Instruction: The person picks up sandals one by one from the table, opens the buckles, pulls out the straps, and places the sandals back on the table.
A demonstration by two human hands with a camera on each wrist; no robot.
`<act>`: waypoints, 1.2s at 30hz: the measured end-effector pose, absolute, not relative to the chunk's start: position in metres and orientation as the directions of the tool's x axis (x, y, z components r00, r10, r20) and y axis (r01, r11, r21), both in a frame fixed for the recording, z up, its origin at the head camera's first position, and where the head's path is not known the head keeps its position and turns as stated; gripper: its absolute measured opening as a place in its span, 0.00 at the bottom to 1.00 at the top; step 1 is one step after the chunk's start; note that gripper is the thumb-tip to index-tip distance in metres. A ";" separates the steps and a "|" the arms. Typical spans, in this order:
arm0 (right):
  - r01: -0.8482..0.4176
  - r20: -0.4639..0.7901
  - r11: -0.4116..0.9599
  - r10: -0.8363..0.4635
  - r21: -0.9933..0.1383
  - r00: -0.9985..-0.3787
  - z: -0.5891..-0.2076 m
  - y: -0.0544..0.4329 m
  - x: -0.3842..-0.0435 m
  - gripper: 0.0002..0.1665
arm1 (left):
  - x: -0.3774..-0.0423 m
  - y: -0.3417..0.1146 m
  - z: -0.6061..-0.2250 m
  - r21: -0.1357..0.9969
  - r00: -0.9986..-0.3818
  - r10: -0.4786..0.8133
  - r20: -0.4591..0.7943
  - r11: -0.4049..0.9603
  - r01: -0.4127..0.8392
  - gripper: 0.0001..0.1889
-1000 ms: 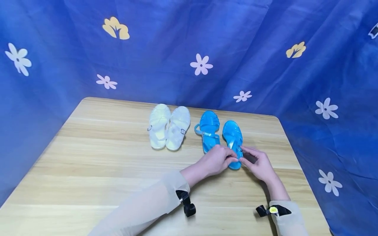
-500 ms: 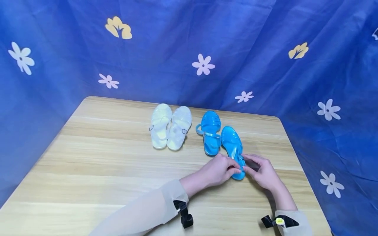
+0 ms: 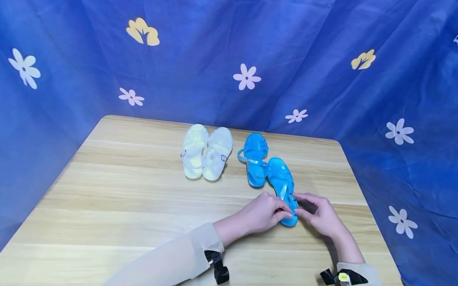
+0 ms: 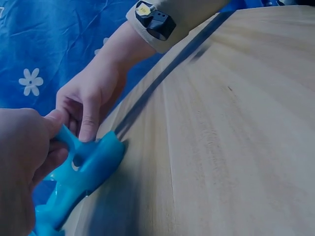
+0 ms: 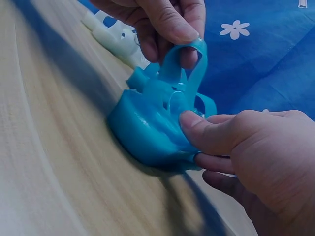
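The right-hand blue jelly sandal point(image 3: 280, 174) lies on the table, toe away from me and heel toward me. My left hand point(image 3: 264, 212) pinches its strap point(image 5: 201, 66) between thumb and fingers; in the right wrist view the strap rises in a loop. My right hand point(image 3: 320, 214) grips the sandal's side near the heel, thumb point(image 5: 197, 125) on top and fingers partly hidden below. A second blue sandal point(image 3: 255, 145) lies just to the left, its strap looped out at the side. The two blue sandals are very close; I cannot tell whether they touch.
Two white sandals point(image 3: 220, 139) lie side by side left of the blue ones, with small buckles on their straps. The wooden table point(image 3: 125, 190) ends at the back against a blue flowered curtain point(image 3: 200, 59). Black cameras sit at both wrists.
Both hands and the right-hand blue sandal have shifted toward me, and its toe now sits lower beside the other blue sandal. The other sandals stay in place.
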State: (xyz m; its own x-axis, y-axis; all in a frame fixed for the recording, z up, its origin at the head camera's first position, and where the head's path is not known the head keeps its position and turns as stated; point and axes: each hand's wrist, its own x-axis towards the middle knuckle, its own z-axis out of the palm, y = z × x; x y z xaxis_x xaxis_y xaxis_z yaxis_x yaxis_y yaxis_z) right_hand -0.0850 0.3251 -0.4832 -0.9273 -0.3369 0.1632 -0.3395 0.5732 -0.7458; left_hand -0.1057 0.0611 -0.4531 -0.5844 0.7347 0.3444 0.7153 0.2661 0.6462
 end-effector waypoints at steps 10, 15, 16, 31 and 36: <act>-0.321 0.140 0.502 -0.364 -0.803 -0.921 -0.480 0.327 -0.082 0.28 | -0.112 0.054 -0.447 0.645 -0.552 0.761 0.342 0.237 0.727 0.10; -0.316 0.146 0.466 -0.365 -0.826 -0.920 -0.482 0.329 -0.081 0.27 | -0.129 0.054 -0.437 0.617 -0.546 0.745 0.383 0.234 0.752 0.11; -0.310 0.145 0.456 -0.362 -0.834 -0.921 -0.482 0.329 -0.081 0.26 | -0.133 0.055 -0.435 0.608 -0.545 0.747 0.381 0.243 0.756 0.11; -0.085 -0.042 0.560 -0.210 -0.824 -0.977 -0.475 0.315 -0.082 0.10 | -0.154 0.088 -0.437 0.359 -0.519 0.855 0.019 0.479 0.801 0.17; -0.087 -0.047 0.549 -0.225 -0.832 -0.973 -0.470 0.313 -0.082 0.08 | -0.157 0.089 -0.449 0.385 -0.508 0.861 0.023 0.461 0.800 0.14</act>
